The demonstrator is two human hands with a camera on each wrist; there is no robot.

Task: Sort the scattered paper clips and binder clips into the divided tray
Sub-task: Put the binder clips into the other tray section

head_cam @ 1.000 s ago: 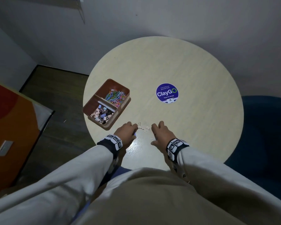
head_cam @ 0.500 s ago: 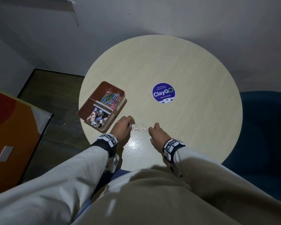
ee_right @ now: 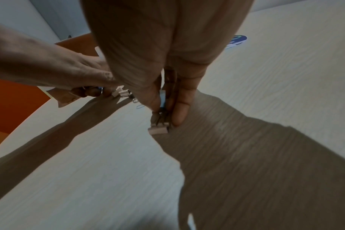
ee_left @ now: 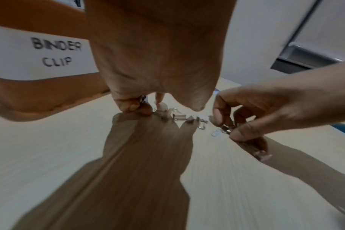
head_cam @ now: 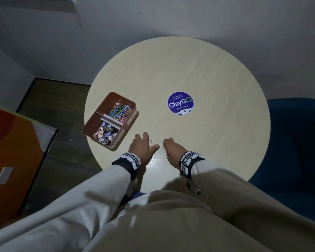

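Here, the right hand [ee_right: 163, 87] pinches a pale binder clip [ee_right: 158, 130] against the round table [head_cam: 216, 142]; the left hand [head_cam: 141, 148], fingers curled on small clips, rests beside it. More loose binder clips [ee_left: 179, 116] lie between them; the divided tray [head_cam: 91, 122] sits at ten o'clock of the hands.

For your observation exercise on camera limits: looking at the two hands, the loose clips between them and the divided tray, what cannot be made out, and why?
- Head view: loose clips too small to count or sort.
- Left wrist view: what the left hand pinches is hidden by its fingertips.
- Right wrist view: right hand holds a binder clip; its colour is blurred.
- Head view: tray side labels too small.
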